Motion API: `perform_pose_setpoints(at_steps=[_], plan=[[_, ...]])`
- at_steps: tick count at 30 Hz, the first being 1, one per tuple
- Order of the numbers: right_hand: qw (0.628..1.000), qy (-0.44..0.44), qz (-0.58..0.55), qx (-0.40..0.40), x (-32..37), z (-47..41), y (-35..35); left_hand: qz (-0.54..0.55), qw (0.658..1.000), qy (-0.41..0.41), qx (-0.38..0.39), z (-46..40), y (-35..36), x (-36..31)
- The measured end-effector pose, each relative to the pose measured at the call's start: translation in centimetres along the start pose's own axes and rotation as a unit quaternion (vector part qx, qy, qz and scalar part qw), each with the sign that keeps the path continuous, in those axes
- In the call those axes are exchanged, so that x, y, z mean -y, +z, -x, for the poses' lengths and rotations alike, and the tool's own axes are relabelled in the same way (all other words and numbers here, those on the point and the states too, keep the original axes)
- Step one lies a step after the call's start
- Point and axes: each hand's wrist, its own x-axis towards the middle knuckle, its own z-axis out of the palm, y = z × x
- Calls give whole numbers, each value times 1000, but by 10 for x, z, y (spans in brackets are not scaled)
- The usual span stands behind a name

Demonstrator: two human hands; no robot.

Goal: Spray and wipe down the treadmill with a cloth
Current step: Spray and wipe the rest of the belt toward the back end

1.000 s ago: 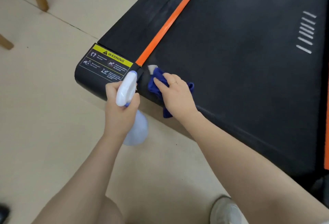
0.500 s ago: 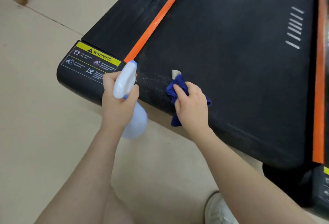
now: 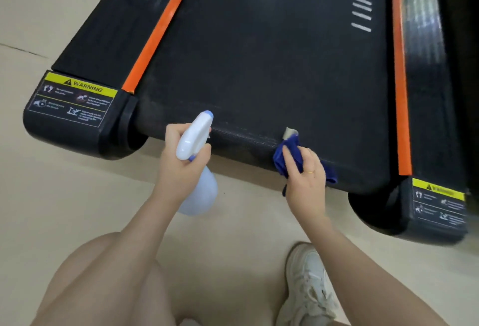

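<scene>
— What do you have on your arms?
— Nothing: your forearms are bare up to the frame's edge, with no sleeve showing.

— Any jewellery?
— You wear a thin gold ring (image 3: 310, 171) on a finger of your right hand (image 3: 305, 178). Your left hand (image 3: 181, 167) shows no ring on the parts you can see.

— And lower down?
— Your left knee (image 3: 108, 274) is bare. On your right foot you wear a pale, off-white sneaker (image 3: 308, 286) with matching laces and a chunky sole.
</scene>
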Motion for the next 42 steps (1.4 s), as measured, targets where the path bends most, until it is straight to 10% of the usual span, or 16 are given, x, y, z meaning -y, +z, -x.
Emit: perform_pose_setpoints(at_steps=[3, 8, 16, 20, 26, 32, 37, 42], plan=[[996, 83, -22, -2, 11, -7, 3, 3, 999, -16, 27, 9, 22, -3], [995, -43, -68, 55, 35, -19, 6, -4, 999, -11, 45, 16, 51, -7], [943, 316, -95, -38, -50, 22, -13, -27, 994, -18, 102, 20, 87, -15], [987, 133, -91, 12, -52, 12, -12, -18, 992, -15, 122, 21, 109, -20], [946, 314, -83, -2, -93, 32, -27, -18, 984, 1, 180, 30, 129, -20], [976, 139, -164, 10, -38, 29, -7, -22, 985, 15, 172, 36, 126, -11], [932, 338, -105, -72, -52, 40, -5, -18, 988, 9, 155, 35, 110, -9], [986, 119, -78, -92, 19, 1, 19, -20, 994, 20, 103, 33, 88, -7]])
